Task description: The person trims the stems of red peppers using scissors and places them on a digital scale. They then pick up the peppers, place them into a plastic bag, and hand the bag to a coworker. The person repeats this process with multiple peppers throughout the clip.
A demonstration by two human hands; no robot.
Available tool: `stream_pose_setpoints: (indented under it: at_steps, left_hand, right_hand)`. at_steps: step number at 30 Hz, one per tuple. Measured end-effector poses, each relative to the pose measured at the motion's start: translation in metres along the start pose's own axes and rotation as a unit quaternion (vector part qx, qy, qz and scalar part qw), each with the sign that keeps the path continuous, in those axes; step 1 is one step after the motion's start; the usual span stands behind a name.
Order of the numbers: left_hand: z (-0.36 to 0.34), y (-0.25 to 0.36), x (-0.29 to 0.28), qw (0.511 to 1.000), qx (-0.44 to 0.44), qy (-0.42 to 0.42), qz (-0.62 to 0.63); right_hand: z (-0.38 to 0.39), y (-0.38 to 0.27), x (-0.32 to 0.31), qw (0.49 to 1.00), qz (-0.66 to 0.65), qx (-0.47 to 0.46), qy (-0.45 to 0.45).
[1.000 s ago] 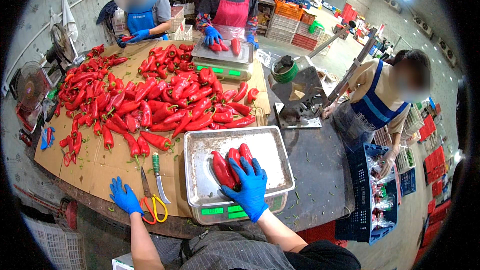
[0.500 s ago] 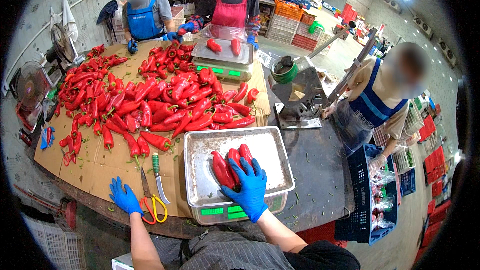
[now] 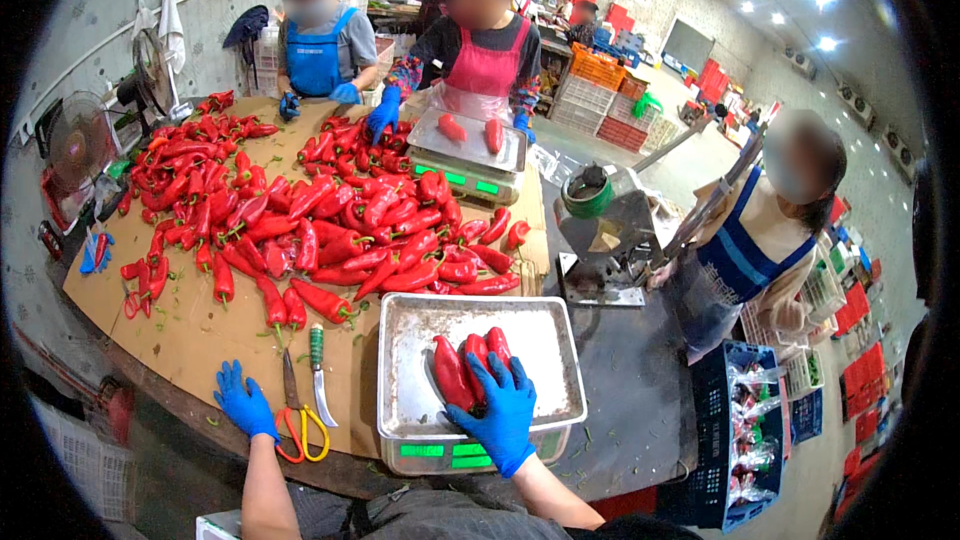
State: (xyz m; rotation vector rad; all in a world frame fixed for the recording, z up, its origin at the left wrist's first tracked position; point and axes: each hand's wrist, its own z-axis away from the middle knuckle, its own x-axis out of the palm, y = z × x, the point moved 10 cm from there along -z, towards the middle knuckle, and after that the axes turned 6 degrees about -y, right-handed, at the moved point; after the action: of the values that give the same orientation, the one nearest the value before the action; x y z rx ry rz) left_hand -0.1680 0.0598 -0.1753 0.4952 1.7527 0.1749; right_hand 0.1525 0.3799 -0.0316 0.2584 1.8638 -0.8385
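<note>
My right hand (image 3: pixel 502 422), in a blue glove, lies with spread fingers over the lower ends of three red peppers (image 3: pixel 452 374). The peppers rest side by side on the metal tray of a weighing scale (image 3: pixel 405 405) with lit green displays. To the left, my left hand (image 3: pixel 245 402), also gloved in blue, lies open on the cardboard near the table's front edge, holding nothing. Close beside it are scissors (image 3: pixel 316 437) with one red and one yellow handle loop. A hooked knife (image 3: pixel 318 370) with a green handle lies between the scissors and the scale.
A large heap of red peppers (image 3: pixel 300 210) covers the cardboard beyond. Across the table, a second scale (image 3: pixel 468 172) bears two peppers near two co-workers. A metal machine (image 3: pixel 605 230) stands at right, with another person beside a blue crate (image 3: pixel 712 440) of bagged goods.
The whole view has shifted slightly; my hands and the three peppers keep their places. The pink-aproned person's hand has moved to the pepper heap. The right-hand person's hand has lifted from the crate.
</note>
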Motion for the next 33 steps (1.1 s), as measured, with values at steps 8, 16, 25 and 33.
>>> stream_pose_setpoints:
  at_steps: [8, 16, 25, 33]
  left_hand:
    - [0.004, -0.005, -0.003, 1.0, -0.012, 0.003, 0.016]
    - [0.002, -0.008, -0.001, 0.999, -0.024, -0.012, 0.019]
    - [0.002, -0.006, -0.001, 1.0, -0.025, -0.013, 0.013]
    - [0.003, -0.008, -0.001, 0.999, -0.031, -0.019, 0.024]
  right_hand:
    - [-0.002, -0.01, -0.005, 0.999, 0.038, -0.012, -0.005]
    - [0.001, -0.002, 0.003, 1.0, 0.017, -0.004, -0.013]
    - [-0.001, -0.003, 0.001, 1.0, 0.005, -0.001, -0.015]
    - [0.0, -0.003, 0.001, 1.0, 0.013, 0.0, -0.02]
